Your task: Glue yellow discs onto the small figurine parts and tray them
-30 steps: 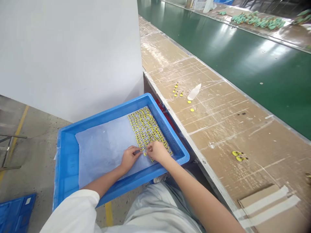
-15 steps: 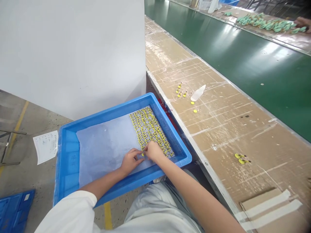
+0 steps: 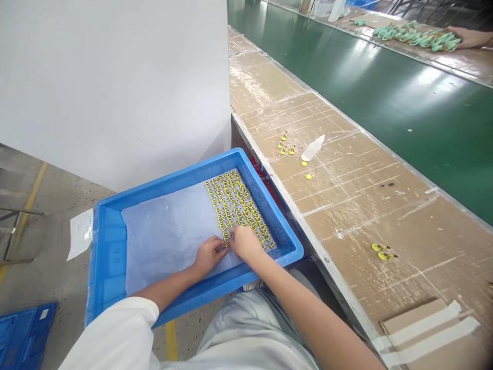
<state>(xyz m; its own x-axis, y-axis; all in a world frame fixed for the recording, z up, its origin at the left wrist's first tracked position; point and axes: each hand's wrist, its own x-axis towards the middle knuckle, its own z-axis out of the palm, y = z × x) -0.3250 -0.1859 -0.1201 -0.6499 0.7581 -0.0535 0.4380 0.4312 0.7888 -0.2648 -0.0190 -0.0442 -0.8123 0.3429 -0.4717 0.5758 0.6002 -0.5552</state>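
Note:
A blue tray (image 3: 102, 257) rests on my lap, lined with a pale sheet (image 3: 165, 231). Several small yellow pieces (image 3: 234, 200) lie in neat rows on the right part of the sheet. My left hand (image 3: 208, 254) and my right hand (image 3: 244, 241) meet at the near end of those rows, fingers curled and pinched together on a small yellow piece (image 3: 226, 244) at the row's end. Which fingers actually grip it is too small to tell.
A taped cardboard-covered bench (image 3: 346, 185) runs on the right with loose yellow pieces (image 3: 381, 252), more yellow bits (image 3: 287, 149) and a small white bottle (image 3: 313, 148). Beyond it is a green conveyor belt (image 3: 385, 92); another person's hand (image 3: 468, 37) touches green parts (image 3: 416, 36). A white panel (image 3: 115, 82) stands left.
Both hands have crept slightly up the tray toward the rows. A white paper on the floor to the left has come into view. The other person's hand has reached the green parts.

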